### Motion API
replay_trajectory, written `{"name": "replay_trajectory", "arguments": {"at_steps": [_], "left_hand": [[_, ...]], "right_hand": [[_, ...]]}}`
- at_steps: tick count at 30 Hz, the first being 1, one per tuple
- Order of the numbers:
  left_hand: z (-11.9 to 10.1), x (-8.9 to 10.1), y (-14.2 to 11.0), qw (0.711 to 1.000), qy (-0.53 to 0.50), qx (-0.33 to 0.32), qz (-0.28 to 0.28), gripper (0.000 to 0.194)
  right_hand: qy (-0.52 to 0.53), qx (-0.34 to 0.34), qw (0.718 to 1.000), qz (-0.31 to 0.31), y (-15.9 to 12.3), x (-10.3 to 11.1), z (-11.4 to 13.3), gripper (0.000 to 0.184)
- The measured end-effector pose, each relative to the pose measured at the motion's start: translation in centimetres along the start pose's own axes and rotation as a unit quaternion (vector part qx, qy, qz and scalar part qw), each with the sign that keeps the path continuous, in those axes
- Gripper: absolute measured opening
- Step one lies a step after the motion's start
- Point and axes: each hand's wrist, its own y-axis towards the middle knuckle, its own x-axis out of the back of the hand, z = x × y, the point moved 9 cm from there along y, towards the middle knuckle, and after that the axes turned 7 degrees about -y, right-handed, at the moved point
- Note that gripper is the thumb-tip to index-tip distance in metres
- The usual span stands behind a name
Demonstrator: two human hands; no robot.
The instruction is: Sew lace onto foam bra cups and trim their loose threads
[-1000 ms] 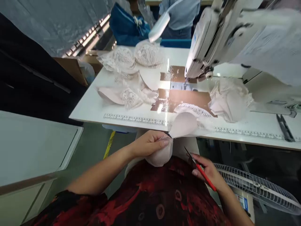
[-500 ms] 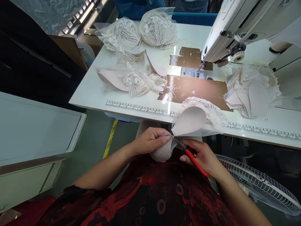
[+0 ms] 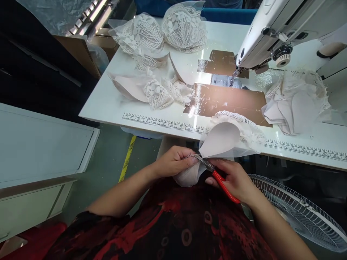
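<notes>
The left hand [image 3: 176, 160] pinches a pale fabric cup [image 3: 187, 177]; the right hand [image 3: 237, 178] grips red-handled scissors [image 3: 223, 186], blades now at the pinching fingertips, not apart as a second ago. Just above the grip, a second cup [image 3: 222, 139] overlaps the printed ruler [image 3: 162, 123], its small numerals partly blurred. Further up and right stands the sewing machine [image 3: 261, 39].

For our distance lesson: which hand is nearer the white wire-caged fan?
Right. The right hand, gripping red-handled scissors, is just left of the fan; the left hand, pinching pale curved fabric, is farther left.
</notes>
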Motion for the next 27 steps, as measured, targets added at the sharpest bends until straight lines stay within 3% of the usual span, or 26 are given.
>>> {"name": "replay_trajectory", "arguments": {"at_steps": [14, 22, 25, 27], "left_hand": [[-0.8, -0.5, 0.2, 1.000, 0.009, -0.017, 0.009, 0.041], [-2.3, -0.6, -0.3, 0.991, 0.079, -0.101, 0.034, 0.028], [-3.9, -0.4, -1.2, 0.956, 0.203, -0.210, 0.020, 0.024], [-5.5, -0.2, -2.3, 0.889, 0.326, -0.318, -0.034, 0.020]], "right_hand": [[-0.079, 0.053, 0.993, -0.075, -0.3, 0.4, -0.2, 0.033], [-0.018, 0.019, 0.994, -0.109, -1.1, 0.2, -1.9, 0.032], [0.010, -0.001, 0.995, -0.104, -1.6, 0.3, -2.5, 0.033], [0.022, -0.011, 0.997, -0.078, -2.0, 0.1, -3.0, 0.036]]}}
